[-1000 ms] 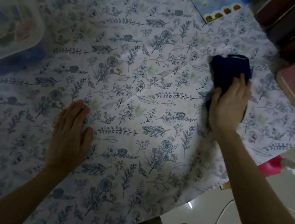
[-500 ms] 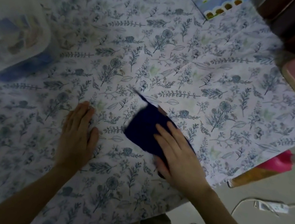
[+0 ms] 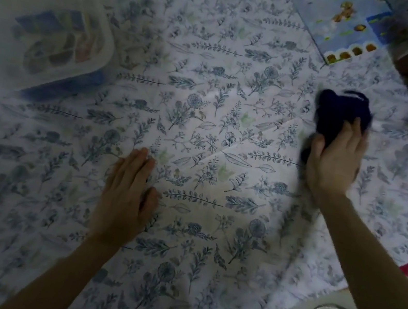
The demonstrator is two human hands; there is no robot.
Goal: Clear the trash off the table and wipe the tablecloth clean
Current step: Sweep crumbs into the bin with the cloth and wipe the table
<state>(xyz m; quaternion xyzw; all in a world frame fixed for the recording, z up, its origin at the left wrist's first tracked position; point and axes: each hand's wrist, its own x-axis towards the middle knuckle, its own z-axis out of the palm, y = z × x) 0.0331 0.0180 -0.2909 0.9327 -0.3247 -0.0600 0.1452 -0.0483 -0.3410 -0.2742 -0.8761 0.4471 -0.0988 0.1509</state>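
The white tablecloth with blue flower prints [image 3: 202, 126] covers the whole table. The right hand [image 3: 332, 160] has swept the dark blue rag [image 3: 341, 113] from the middle to the right side, gripping it tight. The left hand [image 3: 125, 195] stays flat, fingers spread. A clear plastic box [image 3: 61, 47], blurry, sits upper left, blocking there.
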